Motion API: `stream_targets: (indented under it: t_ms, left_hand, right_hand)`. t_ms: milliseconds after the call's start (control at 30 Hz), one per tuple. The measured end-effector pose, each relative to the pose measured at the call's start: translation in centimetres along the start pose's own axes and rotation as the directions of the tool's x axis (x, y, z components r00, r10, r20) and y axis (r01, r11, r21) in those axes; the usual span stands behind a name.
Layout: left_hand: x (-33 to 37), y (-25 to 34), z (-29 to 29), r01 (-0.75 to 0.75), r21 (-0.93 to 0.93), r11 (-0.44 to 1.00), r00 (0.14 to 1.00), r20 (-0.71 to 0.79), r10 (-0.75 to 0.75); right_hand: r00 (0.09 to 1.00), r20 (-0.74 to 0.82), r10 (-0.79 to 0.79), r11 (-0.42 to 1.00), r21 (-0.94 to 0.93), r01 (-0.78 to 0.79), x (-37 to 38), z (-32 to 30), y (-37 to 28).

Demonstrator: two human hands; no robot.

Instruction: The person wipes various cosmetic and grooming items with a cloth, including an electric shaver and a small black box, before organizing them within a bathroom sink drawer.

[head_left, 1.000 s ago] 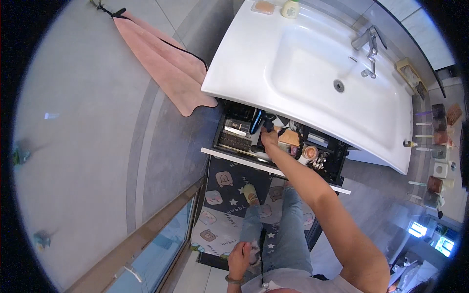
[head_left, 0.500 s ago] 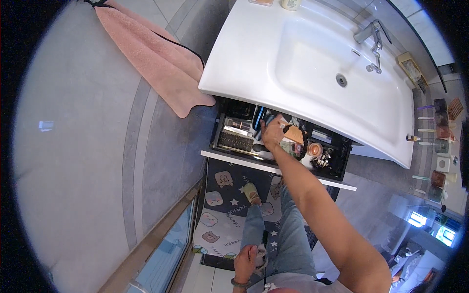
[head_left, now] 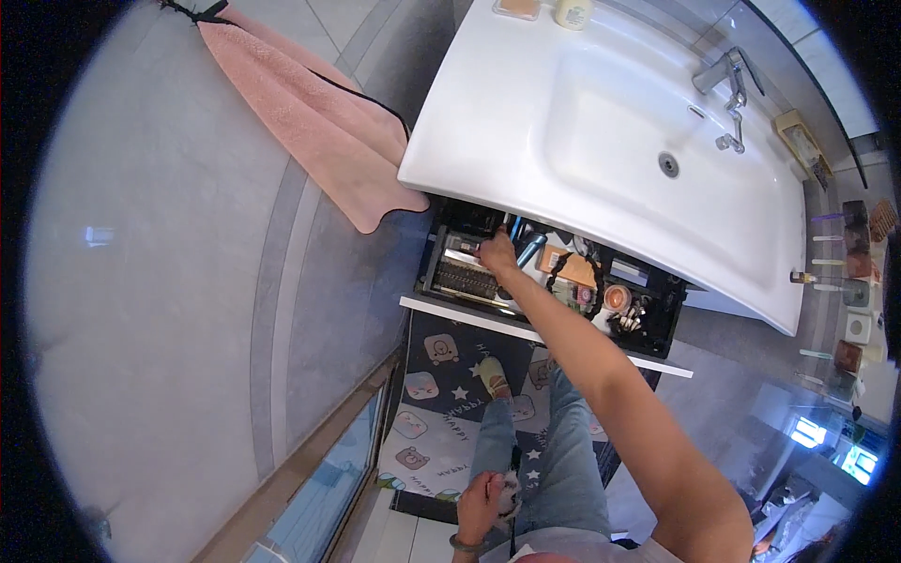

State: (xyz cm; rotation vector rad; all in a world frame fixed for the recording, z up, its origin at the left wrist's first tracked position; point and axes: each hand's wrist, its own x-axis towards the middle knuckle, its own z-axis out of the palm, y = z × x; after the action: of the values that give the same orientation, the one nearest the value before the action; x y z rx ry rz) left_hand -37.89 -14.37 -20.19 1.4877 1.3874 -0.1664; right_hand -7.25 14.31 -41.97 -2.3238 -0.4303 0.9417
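My right hand is down in the pulled-out drawer, over its left part, with the fingers curled. What lies at the fingertips is hidden. Just left of and below it are a brush with dark bristles and a pale bar-shaped item. A blue-grey cylindrical item lies right of the hand, followed by an orange-tan packet and a black beaded band. Low in the view, my left hand is closed in front of my body, beside a greyish-white item I cannot identify.
Above the drawer is a white washbasin with a chrome tap. A pink towel hangs at the upper left. A round jar sits in the drawer's right part. Underfoot lies a patterned mat.
My right hand has moved left within the drawer, away from the blue-grey cylindrical item, which now shows more fully. The whole view has shifted slightly. My left hand stays closed.
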Motion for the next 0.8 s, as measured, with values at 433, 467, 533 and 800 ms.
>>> stream_targets:
  t_ms: [433, 467, 533, 800]
  left_hand:
    - [-0.4, -0.1, -0.1, 0.067, 0.027, 0.997, 0.997, -0.041, -0.066]
    - [-0.7, 0.0, -0.2, 0.074, 0.027, 0.997, 0.996, -0.053, -0.072]
    - [-0.3, 0.5, 0.0, 0.069, -0.015, 0.997, 0.997, -0.035, -0.07]
    - [-0.2, 0.3, 0.0, 0.06, 0.005, 0.998, 0.998, 0.001, -0.06]
  right_hand:
    - [0.862, 0.339, 0.377, 0.696, 0.51, -0.506, 9.2, 3.9, 2.6]
    - [0.847, 0.361, 0.39, 0.711, 0.467, -0.526, 8.1, 3.8, 1.6]
    - [0.84, 0.359, 0.407, 0.718, 0.442, -0.537, 8.8, 3.2, 2.2]
    - [0.871, 0.357, 0.336, 0.675, 0.554, -0.488, 11.0, 4.8, 4.9]
